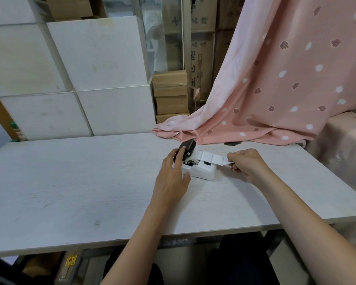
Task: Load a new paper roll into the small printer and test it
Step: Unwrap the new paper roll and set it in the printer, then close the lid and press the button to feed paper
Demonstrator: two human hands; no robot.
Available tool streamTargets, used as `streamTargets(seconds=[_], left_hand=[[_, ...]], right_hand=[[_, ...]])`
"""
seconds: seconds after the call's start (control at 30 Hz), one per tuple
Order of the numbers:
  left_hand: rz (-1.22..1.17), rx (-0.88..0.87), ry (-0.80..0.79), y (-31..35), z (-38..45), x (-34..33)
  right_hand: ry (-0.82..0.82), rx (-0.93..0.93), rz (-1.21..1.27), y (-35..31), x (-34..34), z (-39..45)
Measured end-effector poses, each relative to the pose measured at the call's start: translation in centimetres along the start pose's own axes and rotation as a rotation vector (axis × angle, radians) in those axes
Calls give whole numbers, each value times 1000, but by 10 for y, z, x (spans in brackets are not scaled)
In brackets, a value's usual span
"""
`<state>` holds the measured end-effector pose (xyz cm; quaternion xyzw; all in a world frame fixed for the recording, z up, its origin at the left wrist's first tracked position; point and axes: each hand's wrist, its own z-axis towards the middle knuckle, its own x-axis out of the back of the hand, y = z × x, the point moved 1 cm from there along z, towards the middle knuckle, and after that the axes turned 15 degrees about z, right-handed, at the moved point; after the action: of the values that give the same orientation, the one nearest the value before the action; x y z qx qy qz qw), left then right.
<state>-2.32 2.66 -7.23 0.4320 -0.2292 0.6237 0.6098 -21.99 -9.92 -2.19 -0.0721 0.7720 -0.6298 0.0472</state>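
The small white printer (201,171) sits on the pale worktop (70,192) with its dark lid (187,149) tilted open and the paper roll (191,161) seated inside. The left hand (173,175) grips the printer's side and lid, while the right hand (246,162) pinches the paper strip (214,158), drawn out rightward.

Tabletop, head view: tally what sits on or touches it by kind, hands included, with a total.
Small white printer, black lid raised: 1
Paper roll in the printer, its strip pulled out to the right: 1
Pink patterned cloth draped onto the far edge: 1
Hands: 2, the left hand on the lid and printer, the right hand pinching the strip's end
Total: 5
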Motion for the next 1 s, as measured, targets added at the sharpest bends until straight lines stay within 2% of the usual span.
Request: streamTargets(seconds=[0.43, 1.0], left_hand=[[173, -171, -8, 0, 0, -8], [261, -119, 47, 17, 3, -11]], right_hand=[[-10, 20, 68, -9, -7, -9], [-67, 63, 227, -14, -11, -9]])
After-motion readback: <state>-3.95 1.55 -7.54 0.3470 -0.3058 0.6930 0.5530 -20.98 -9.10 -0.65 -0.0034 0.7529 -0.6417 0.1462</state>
